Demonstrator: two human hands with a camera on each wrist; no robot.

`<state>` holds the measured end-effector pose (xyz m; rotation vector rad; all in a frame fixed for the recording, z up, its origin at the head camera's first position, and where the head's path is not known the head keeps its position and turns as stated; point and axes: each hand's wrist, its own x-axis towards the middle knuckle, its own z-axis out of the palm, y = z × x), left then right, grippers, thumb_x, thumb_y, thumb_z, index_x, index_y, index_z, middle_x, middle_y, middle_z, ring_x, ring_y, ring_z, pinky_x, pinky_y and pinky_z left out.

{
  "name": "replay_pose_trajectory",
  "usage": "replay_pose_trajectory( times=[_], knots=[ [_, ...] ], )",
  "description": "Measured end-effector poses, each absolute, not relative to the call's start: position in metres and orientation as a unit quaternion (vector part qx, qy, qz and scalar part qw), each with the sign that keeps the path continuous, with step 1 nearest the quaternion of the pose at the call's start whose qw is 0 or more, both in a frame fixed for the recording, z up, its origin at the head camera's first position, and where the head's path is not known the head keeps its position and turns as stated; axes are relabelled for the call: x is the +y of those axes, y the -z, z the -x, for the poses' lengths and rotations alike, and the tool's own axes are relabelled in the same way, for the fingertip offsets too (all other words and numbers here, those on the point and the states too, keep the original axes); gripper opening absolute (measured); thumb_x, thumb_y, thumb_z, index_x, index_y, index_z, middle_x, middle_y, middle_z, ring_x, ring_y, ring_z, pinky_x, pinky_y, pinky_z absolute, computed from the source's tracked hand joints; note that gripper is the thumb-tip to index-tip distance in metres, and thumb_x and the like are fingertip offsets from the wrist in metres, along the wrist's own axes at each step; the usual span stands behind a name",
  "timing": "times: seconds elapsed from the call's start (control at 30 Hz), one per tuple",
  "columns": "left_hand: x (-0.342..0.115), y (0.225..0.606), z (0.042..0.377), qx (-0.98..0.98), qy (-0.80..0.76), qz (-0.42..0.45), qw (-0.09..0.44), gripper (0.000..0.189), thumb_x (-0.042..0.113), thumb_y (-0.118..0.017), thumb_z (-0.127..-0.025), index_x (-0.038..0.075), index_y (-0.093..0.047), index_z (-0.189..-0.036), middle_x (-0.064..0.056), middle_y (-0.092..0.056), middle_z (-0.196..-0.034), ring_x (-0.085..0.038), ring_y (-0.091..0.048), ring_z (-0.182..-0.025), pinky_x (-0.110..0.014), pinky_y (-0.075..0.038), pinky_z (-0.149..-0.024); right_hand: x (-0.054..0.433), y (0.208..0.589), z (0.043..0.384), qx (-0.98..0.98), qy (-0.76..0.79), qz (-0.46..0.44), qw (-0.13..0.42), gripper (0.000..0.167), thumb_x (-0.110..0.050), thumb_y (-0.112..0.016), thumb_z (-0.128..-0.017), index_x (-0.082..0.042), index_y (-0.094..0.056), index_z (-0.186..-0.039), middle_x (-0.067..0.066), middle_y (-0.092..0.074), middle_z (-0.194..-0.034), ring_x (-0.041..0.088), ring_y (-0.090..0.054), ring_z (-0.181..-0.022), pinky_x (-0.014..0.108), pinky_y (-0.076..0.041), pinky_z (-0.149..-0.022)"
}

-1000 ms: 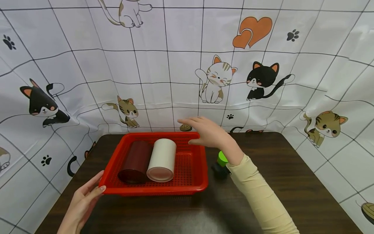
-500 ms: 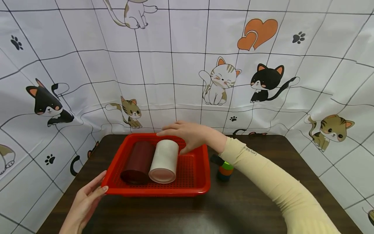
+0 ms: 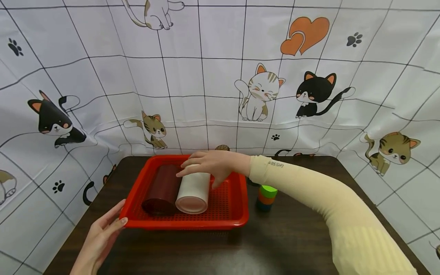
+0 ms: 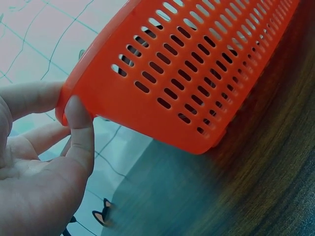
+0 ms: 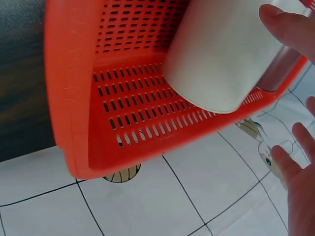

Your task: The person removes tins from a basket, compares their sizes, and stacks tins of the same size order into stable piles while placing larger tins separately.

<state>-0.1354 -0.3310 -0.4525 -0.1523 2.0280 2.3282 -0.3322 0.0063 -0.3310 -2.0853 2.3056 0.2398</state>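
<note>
A red plastic basket (image 3: 185, 224) stands on the dark table with two cylinders lying side by side in it. On the left is a dark brown cylinder (image 3: 162, 191); beside it lies a white one (image 3: 193, 189) with a pinkish end facing me. My left hand (image 3: 99, 236) pinches the basket's front left corner, and the left wrist view shows the thumb (image 4: 78, 115) against the outside of the rim. My right hand (image 3: 214, 166) reaches over the back of the white cylinder, fingers spread. In the right wrist view its thumb (image 5: 283, 22) overlaps the white cylinder's side.
Right of the basket, under the right forearm, stands a small green, orange and blue stack (image 3: 266, 198). A dark object behind it is mostly hidden by the sleeve (image 3: 302, 183). A white cat-print sheet (image 3: 220, 76) surrounds the brown wood-grain table (image 3: 292, 240) at back and sides.
My right hand has moved left from the basket's back right corner to over the white cylinder and dropped lower. The left hand keeps its hold on the basket corner.
</note>
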Motion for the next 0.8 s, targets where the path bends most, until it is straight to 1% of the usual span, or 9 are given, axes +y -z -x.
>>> replay_pose_trajectory(
  times=[0.1,0.27,0.47,0.67,0.8],
  knots=[
    [-0.33,0.451,0.136,0.659,-0.75,0.05,0.02,0.067,0.008,-0.055,-0.1,0.009,-0.021,-0.157,0.033,-0.057,-0.122,0.009,-0.06,-0.109,-0.014,-0.053,-0.087,-0.003,0.34,0.335,0.725,-0.071,0.685,0.014,0.1,-0.043,-0.081,-0.076,-0.032,-0.023,-0.157,0.002,-0.029,-0.161,0.021,-0.025,-0.147,0.04,-0.035,-0.117],
    [-0.329,0.448,0.136,0.665,-0.744,0.056,0.021,0.068,0.009,-0.056,-0.1,0.009,-0.021,-0.157,0.032,-0.055,-0.122,0.01,-0.06,-0.109,-0.013,-0.053,-0.088,-0.018,0.356,0.334,0.707,-0.088,0.701,0.037,0.098,-0.049,-0.077,-0.078,-0.031,-0.023,-0.157,0.002,-0.028,-0.162,0.023,-0.024,-0.149,0.041,-0.03,-0.12],
    [-0.326,0.446,0.137,0.671,-0.739,0.056,0.024,0.068,0.01,-0.056,-0.1,0.01,-0.021,-0.158,0.031,-0.054,-0.123,0.01,-0.059,-0.11,-0.012,-0.052,-0.088,-0.026,0.366,0.331,0.691,-0.148,0.707,0.024,0.094,-0.051,-0.077,-0.076,-0.028,-0.03,-0.154,0.0,-0.035,-0.159,0.024,-0.03,-0.148,0.043,-0.026,-0.122],
    [-0.327,0.447,0.135,0.669,-0.741,0.053,0.02,0.067,0.008,-0.056,-0.1,0.009,-0.021,-0.157,0.032,-0.055,-0.122,0.01,-0.059,-0.109,-0.012,-0.052,-0.088,-0.033,0.376,0.325,0.681,-0.168,0.712,0.036,0.093,-0.05,-0.08,-0.074,-0.025,-0.035,-0.152,0.0,-0.043,-0.151,0.022,-0.036,-0.144,0.041,-0.028,-0.122],
    [-0.327,0.448,0.135,0.674,-0.737,0.053,0.015,0.067,0.009,-0.056,-0.1,0.01,-0.023,-0.157,0.031,-0.054,-0.123,0.01,-0.06,-0.109,-0.012,-0.052,-0.087,-0.035,0.384,0.323,0.688,-0.179,0.703,0.022,0.096,-0.05,-0.082,-0.071,-0.026,-0.033,-0.15,0.0,-0.044,-0.145,0.019,-0.042,-0.134,0.037,-0.035,-0.116]
  ],
)
